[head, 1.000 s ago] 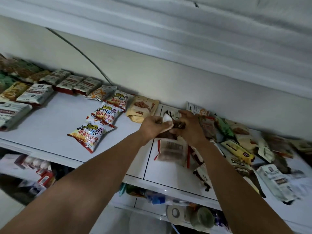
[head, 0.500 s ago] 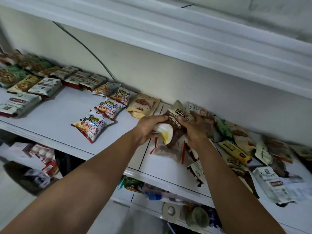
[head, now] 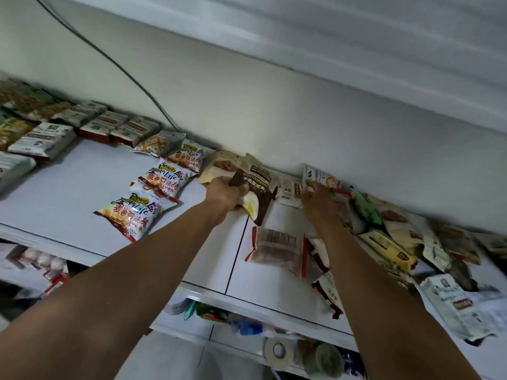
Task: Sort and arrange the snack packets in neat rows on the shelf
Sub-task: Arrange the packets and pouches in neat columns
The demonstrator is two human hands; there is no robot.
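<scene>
My left hand (head: 225, 194) is shut on a brown and beige snack packet (head: 256, 185), held tilted just above the white shelf (head: 68, 193). A tan packet (head: 219, 165) lies behind it by the wall. My right hand (head: 318, 200) reaches into the jumbled pile of packets (head: 389, 242) at the right, its fingers touching a white packet (head: 319, 178) by the wall; I cannot tell whether it grips it. Three yellow and red chip bags (head: 162, 183) lie in a row to the left. A clear packet with red edges (head: 277, 248) lies under my hands.
Neat rows of white, red and green packets (head: 90, 126) fill the shelf's far left. A grey cable (head: 115, 64) runs down the back wall. An upper shelf (head: 356, 64) overhangs. Below, a lower shelf holds tape rolls (head: 277, 352) and small goods.
My left hand has carried the brown packet left and toward the wall. My right hand let go of it and moved right to the white packet in the pile.
</scene>
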